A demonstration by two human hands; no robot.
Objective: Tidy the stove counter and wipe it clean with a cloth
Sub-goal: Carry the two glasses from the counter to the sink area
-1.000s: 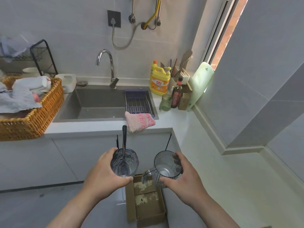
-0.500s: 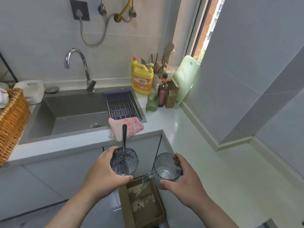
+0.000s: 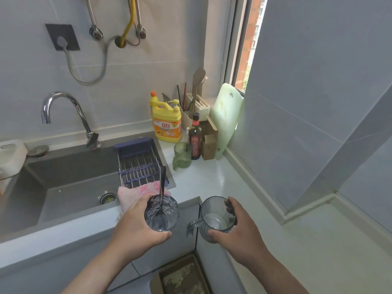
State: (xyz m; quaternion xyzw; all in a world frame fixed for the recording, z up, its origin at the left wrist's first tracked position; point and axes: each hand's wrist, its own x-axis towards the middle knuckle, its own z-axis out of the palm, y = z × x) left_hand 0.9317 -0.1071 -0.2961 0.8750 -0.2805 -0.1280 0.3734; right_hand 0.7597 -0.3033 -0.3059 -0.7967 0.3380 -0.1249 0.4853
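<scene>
The counter (image 3: 212,177) is closer now. I see my left hand (image 3: 135,227) wrapped around the spoon glass (image 3: 169,211), my right hand (image 3: 240,233) clasping the grey mug (image 3: 216,209), and the pink cloth (image 3: 137,193) on the sink edge.

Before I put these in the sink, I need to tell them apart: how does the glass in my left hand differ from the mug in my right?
The glass holds a spoon; the mug holds none. The mug has a side handle; the glass shows none. The glass looks rippled, the mug straight-ribbed. Both are clear, grey-tinted and held upright.
</scene>
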